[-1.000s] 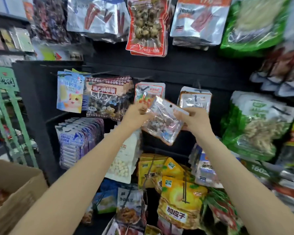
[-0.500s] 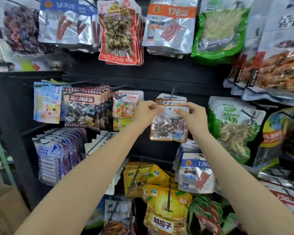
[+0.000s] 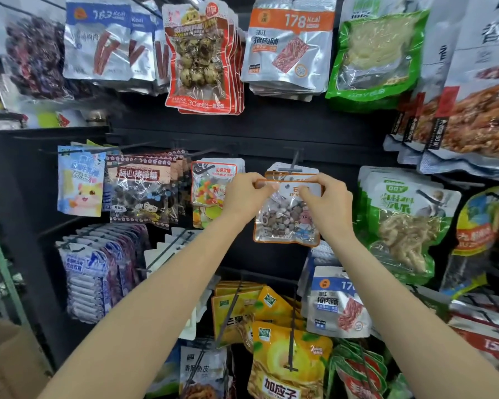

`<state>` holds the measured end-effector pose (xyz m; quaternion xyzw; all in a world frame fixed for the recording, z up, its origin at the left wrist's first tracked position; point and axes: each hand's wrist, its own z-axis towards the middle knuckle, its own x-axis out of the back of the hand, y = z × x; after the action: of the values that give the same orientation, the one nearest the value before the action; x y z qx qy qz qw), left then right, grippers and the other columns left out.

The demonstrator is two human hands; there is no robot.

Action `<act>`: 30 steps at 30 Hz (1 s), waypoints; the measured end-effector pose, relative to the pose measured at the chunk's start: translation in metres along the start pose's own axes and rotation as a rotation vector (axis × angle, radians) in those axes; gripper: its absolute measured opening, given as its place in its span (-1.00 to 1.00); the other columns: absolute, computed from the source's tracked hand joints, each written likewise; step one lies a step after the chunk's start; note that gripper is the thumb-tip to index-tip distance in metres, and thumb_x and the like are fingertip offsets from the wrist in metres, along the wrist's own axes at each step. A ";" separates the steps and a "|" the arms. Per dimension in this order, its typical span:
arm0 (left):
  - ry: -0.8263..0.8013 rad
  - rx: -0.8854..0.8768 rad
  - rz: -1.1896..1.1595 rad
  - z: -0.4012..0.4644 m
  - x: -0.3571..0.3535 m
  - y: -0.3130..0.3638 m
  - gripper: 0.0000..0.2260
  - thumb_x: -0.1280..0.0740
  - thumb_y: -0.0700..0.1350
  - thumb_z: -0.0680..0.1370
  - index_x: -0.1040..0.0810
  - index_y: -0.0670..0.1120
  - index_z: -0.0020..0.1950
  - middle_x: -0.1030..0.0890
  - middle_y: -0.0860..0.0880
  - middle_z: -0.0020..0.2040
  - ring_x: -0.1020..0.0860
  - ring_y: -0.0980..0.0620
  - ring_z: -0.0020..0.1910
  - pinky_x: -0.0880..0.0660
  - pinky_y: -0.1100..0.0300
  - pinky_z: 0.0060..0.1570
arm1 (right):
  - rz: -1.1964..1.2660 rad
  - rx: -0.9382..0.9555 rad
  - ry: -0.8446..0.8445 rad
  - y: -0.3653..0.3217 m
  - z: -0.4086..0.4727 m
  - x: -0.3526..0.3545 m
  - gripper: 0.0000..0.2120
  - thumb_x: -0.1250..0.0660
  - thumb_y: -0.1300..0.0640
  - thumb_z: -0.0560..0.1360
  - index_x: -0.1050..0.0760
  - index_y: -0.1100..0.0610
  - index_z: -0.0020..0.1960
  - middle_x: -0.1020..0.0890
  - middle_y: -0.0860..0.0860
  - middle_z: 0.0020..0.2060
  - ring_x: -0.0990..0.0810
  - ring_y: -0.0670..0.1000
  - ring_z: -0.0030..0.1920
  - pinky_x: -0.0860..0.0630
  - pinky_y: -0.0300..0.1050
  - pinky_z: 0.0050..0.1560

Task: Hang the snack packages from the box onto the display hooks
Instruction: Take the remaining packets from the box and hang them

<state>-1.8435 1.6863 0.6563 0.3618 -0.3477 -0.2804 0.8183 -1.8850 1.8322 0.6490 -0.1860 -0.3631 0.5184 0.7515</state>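
Both hands are up at the black display wall. The left hand (image 3: 244, 197) pinches the top left corner of a clear snack package (image 3: 285, 218) with an orange border, finger and thumb clamped on the header. The right hand (image 3: 327, 201) has its grip clamped on the top right part of that same header, fingers curled over the card. The package hangs upright between the two hands, pebble-like brown and grey sweets showing through the clear front, a small cartoon figure at its lower right.

Just above the package, a black display hook (image 3: 293, 162) juts from the wall, with matching packs already on it directly behind the held one. Whether the held package's hole is on the hook cannot be told; the fingers cover it.

Left of the package, touching the left hand's knuckles, hangs a bag of coloured bean candy (image 3: 211, 187). Further left, a lollipop bag (image 3: 140, 191) with a cartoon girl. Right of the package, a green-edged bag (image 3: 401, 223) of pale strips. Below the package, a silver and blue jerky pack (image 3: 336, 306), and a yellow fruit bag (image 3: 285, 361) lower still. Far below and left of the package, a cardboard box (image 3: 9, 361) sits at the frame's corner.
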 end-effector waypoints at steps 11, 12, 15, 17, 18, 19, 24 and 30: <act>0.011 -0.057 0.256 0.021 -0.008 -0.004 -0.97 -0.35 -0.10 0.53 -0.58 -0.03 -0.08 -0.54 0.08 -0.25 -0.50 0.06 -0.22 -0.39 0.19 -0.25 | -0.241 0.119 0.052 0.010 0.010 -0.013 -0.82 -0.33 0.26 0.49 -0.41 0.16 0.07 -0.47 0.05 -0.01 -0.47 0.00 -0.06 -0.42 -0.15 -0.17; 0.032 -0.081 0.314 0.023 -0.011 -0.003 -0.97 -0.34 -0.12 0.54 -0.57 -0.02 -0.05 -0.57 0.04 -0.16 -0.54 0.02 -0.17 -0.41 0.16 -0.24 | -0.288 0.150 0.058 0.011 0.012 -0.015 -0.79 -0.32 0.31 0.48 -0.38 0.16 0.07 -0.43 0.07 0.01 -0.45 0.02 -0.04 -0.42 -0.14 -0.18; 0.083 -0.203 0.525 0.025 -0.019 -0.001 -0.88 -0.31 -0.15 0.54 -0.50 -0.06 0.07 -0.50 -0.04 0.03 -0.51 -0.01 -0.05 -0.32 0.17 -0.25 | -0.442 0.212 0.045 0.016 0.020 -0.022 -0.71 -0.34 0.40 0.41 -0.40 0.19 0.07 -0.41 0.13 0.06 -0.41 0.09 0.04 -0.44 -0.10 -0.13; 0.101 -0.259 0.562 0.025 -0.022 -0.001 -0.82 -0.30 -0.17 0.54 -0.46 -0.08 0.14 -0.45 -0.05 0.07 -0.46 0.01 -0.03 -0.27 0.19 -0.23 | -0.579 0.260 0.070 0.020 0.022 -0.027 -0.76 -0.40 0.40 0.37 -0.47 0.22 -0.01 -0.46 0.15 0.03 -0.43 0.14 0.02 -0.40 -0.07 -0.13; 0.107 -0.276 0.562 0.025 -0.023 -0.002 -0.81 -0.30 -0.17 0.54 -0.45 -0.08 0.15 -0.44 -0.06 0.08 -0.45 0.02 -0.04 -0.27 0.21 -0.23 | -0.623 0.277 0.086 0.020 0.022 -0.028 -0.79 -0.42 0.38 0.35 -0.50 0.22 -0.05 -0.49 0.16 0.00 -0.44 0.15 -0.01 -0.39 -0.06 -0.15; 0.114 -0.287 0.556 0.025 -0.024 -0.003 -0.79 -0.31 -0.18 0.54 -0.44 -0.08 0.16 -0.43 -0.05 0.10 -0.45 0.03 -0.06 -0.29 0.21 -0.24 | -0.652 0.288 0.082 0.021 0.021 -0.029 -0.82 -0.42 0.35 0.36 -0.52 0.23 -0.06 -0.50 0.15 -0.02 -0.45 0.15 -0.03 -0.40 -0.05 -0.15; 0.077 -0.268 0.494 0.020 -0.019 -0.013 -0.72 -0.33 -0.15 0.54 -0.40 -0.04 0.23 -0.40 -0.02 0.15 -0.49 0.05 -0.13 -0.44 0.21 -0.28 | -0.557 0.252 -0.058 0.024 0.005 -0.032 -0.81 -0.32 0.18 0.51 -0.51 0.22 0.09 -0.49 0.12 0.05 -0.43 0.10 0.07 -0.48 -0.02 0.01; -0.005 -0.214 0.490 0.000 0.025 -0.046 -0.75 -0.30 -0.11 0.56 -0.44 -0.06 0.23 -0.55 -0.02 0.08 -0.53 0.04 -0.07 -0.46 0.16 -0.17 | -0.286 0.228 -0.223 0.006 -0.026 -0.061 -0.80 -0.25 0.19 0.55 -0.52 0.20 0.15 -0.53 0.11 0.06 -0.49 0.07 0.08 -0.47 -0.07 0.04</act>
<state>-1.8375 1.6417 0.6290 0.1777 -0.3953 -0.1099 0.8945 -1.8817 1.7815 0.6058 0.0123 -0.4057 0.4618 0.7887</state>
